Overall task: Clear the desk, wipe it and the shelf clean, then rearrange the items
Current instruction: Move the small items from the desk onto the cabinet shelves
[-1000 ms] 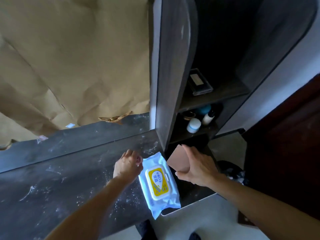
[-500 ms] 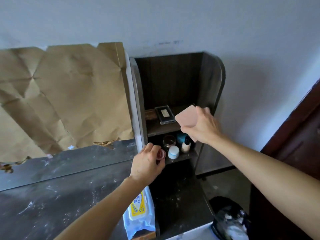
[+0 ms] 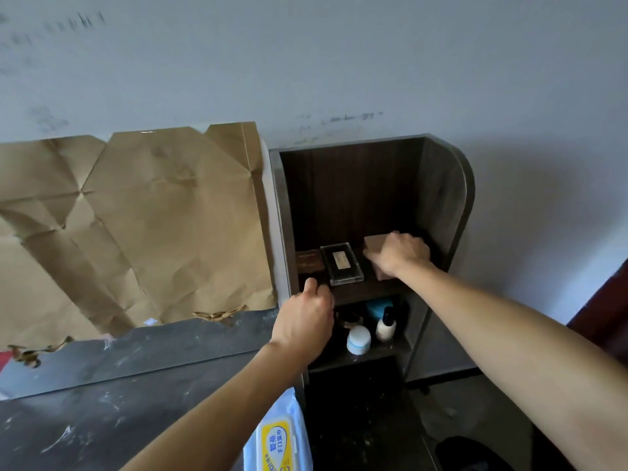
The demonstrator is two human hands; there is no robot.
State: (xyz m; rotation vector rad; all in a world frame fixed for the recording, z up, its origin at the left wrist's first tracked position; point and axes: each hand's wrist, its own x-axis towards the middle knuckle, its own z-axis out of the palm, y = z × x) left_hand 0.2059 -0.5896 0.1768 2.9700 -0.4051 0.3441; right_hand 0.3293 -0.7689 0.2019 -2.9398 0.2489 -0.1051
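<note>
Two hands [image 3: 302, 321] [image 3: 399, 256], one pink box [image 3: 373, 244], one clear case [image 3: 341, 263], one wipes pack [image 3: 275, 443], one bottle [image 3: 385, 326]

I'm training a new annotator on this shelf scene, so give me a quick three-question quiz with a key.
1. True or false: the right hand holds the pinkish box at the upper shelf.
2. The white jar stands on: A the desk, B the lower shelf, C the upper shelf.
3. Name the object directly left of the pinkish box.
Key: 1 true; 2 B; 3 the clear case.
</note>
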